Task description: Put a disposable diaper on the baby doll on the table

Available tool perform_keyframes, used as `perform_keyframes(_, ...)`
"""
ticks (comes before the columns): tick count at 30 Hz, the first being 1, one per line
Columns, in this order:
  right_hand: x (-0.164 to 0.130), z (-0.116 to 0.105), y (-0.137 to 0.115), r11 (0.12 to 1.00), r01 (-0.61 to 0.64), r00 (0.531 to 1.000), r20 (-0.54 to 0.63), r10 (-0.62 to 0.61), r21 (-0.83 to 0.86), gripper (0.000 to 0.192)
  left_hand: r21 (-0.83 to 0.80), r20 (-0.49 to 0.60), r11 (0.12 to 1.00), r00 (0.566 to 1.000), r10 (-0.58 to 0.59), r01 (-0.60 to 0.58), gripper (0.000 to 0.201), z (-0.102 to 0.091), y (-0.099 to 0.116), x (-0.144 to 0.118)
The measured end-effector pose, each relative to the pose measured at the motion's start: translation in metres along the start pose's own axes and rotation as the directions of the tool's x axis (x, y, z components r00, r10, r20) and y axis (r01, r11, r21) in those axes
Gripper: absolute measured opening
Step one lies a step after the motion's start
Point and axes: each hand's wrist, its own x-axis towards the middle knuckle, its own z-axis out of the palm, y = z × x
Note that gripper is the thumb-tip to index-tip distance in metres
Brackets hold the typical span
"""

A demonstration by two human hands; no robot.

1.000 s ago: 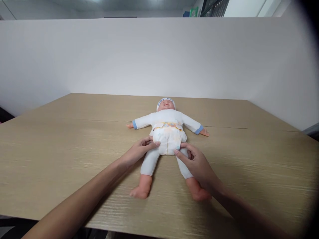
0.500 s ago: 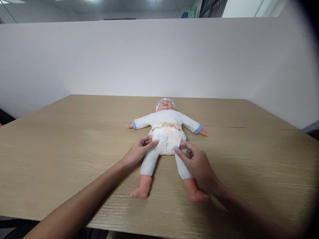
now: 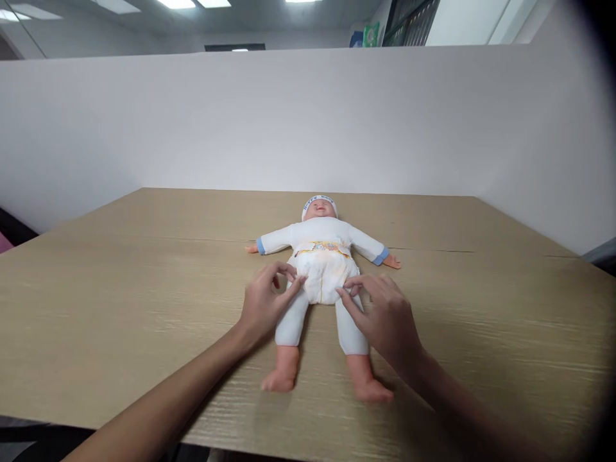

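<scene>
A baby doll (image 3: 320, 230) in a white outfit with blue cuffs lies on its back, head toward the far side, arms spread and legs apart. Around its hips is a white diaper (image 3: 321, 276) with a colourful printed waistband. My left hand (image 3: 268, 298) pinches the diaper's leg edge on the left, thumb and fingertips close together. On the opposite leg edge, my right hand (image 3: 384, 314) pinches the diaper between thumb and index finger. Both hands hover over the doll's thighs.
The doll rests on a light wooden table (image 3: 144, 308) with a thin seam across its far part. A white partition (image 3: 308, 122) rises behind the table and along its sides. Beyond it are ceiling lights and a green package (image 3: 370, 35).
The doll's legs have drawn slightly closer together. Both hands stay at the diaper's leg edges, their wrists a little more raised. The camera view has tilted up slightly.
</scene>
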Motion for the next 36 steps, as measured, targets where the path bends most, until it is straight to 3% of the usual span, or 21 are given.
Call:
perform_keyframes(4, 0.012, 0.008, 0.021, 0.991, 0.047, 0.991, -0.130, -0.030, 0.127, 0.013, 0.015, -0.049, 0.966, 0.965, 0.259, -0.258, 0.021, 0.001, -0.009, 0.015)
perform_keyframes(8, 0.027, 0.026, 0.059, 0.951, 0.162, 0.986, -0.020, -0.163, 0.264, 0.040, 0.009, 0.075, 0.879, 0.876, 0.476, -0.478, 0.038, 0.008, -0.022, 0.039)
perform_keyframes(11, 0.033, 0.036, 0.079, 0.916, 0.237, 0.956, 0.092, -0.280, 0.323, 0.051, -0.012, 0.153, 0.852, 0.841, 0.519, -0.523, 0.046, 0.013, -0.032, 0.050)
perform_keyframes(15, 0.035, 0.038, 0.086, 0.901, 0.290, 0.906, 0.209, -0.367, 0.324, 0.065, -0.010, 0.219, 0.819, 0.798, 0.562, -0.574, 0.058, 0.014, -0.043, 0.054)
perform_keyframes(18, 0.037, 0.036, 0.085, 0.894, 0.317, 0.884, 0.243, -0.399, 0.316, 0.067, 0.003, 0.274, 0.783, 0.754, 0.597, -0.621, 0.064, 0.012, -0.046, 0.057)
perform_keyframes(23, 0.042, 0.032, 0.090, 0.887, 0.375, 0.857, 0.264, -0.443, 0.271, 0.070, 0.037, 0.323, 0.770, 0.737, 0.594, -0.637, 0.072, 0.008, -0.046, 0.060)
perform_keyframes(25, 0.045, 0.029, 0.099, 0.894, 0.389, 0.865, 0.245, -0.437, 0.221, 0.070, 0.072, 0.292, 0.782, 0.762, 0.578, -0.620, 0.074, 0.005, -0.049, 0.062)
perform_keyframes(27, 0.047, 0.027, 0.113, 0.934, 0.335, 0.914, 0.197, -0.354, 0.123, 0.067, 0.156, 0.200, 0.834, 0.844, 0.497, -0.529, 0.071, 0.001, -0.056, 0.068)
perform_keyframes(30, 0.049, 0.027, 0.138, 0.985, 0.165, 0.979, 0.133, -0.157, -0.052, 0.067, 0.344, 0.061, 0.893, 0.956, 0.286, -0.290, 0.070, -0.005, -0.073, 0.083)
perform_keyframes(33, 0.053, 0.033, 0.149, 0.990, 0.040, 0.987, 0.161, -0.018, -0.133, 0.063, 0.478, 0.125, 0.861, 0.984, 0.130, -0.175, 0.074, -0.008, -0.086, 0.101)
perform_keyframes(36, 0.064, 0.041, 0.135, 0.974, -0.120, 0.961, 0.222, 0.162, -0.193, 0.053, 0.554, 0.194, 0.821, 0.981, 0.031, -0.136, 0.063, 0.000, -0.079, 0.115)
